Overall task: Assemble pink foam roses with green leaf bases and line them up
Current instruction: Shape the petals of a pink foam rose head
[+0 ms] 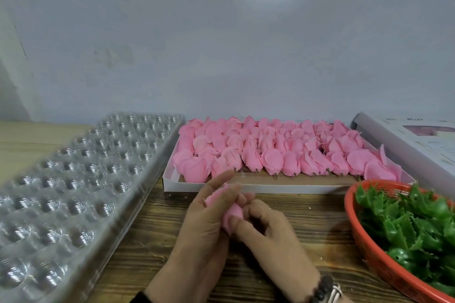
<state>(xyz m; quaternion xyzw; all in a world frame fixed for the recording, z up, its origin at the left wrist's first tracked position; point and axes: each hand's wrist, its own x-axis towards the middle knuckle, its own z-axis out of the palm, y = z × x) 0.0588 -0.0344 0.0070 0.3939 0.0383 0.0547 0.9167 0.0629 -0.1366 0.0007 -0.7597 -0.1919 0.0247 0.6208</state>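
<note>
Pink foam shows between both hands: one rose (230,214) is held low over the wooden table (295,224), in front of the white tray. The left hand (209,219) cradles it from the left with fingers wrapped round the bloom, forefinger stretched out above it. The right hand (266,231) has its fingers curled against the rose's lower end; they seem to pinch it, though the contact itself is hidden, and no green piece shows in either hand.

Such petals look light, soft and easily creased, so the safest hold is probably at the firm base near the stub, not on the loose outer petals.

Behind the hands, the white tray (246,188) holds rows of pink roses (270,152) lying with short stems toward the viewer. To the right an orange basket (357,231) is heaped with green leaf bases (413,224). To the left lies a clear plastic blister tray (81,179) of round cups, and a printed box (418,145) sits at far right.
</note>
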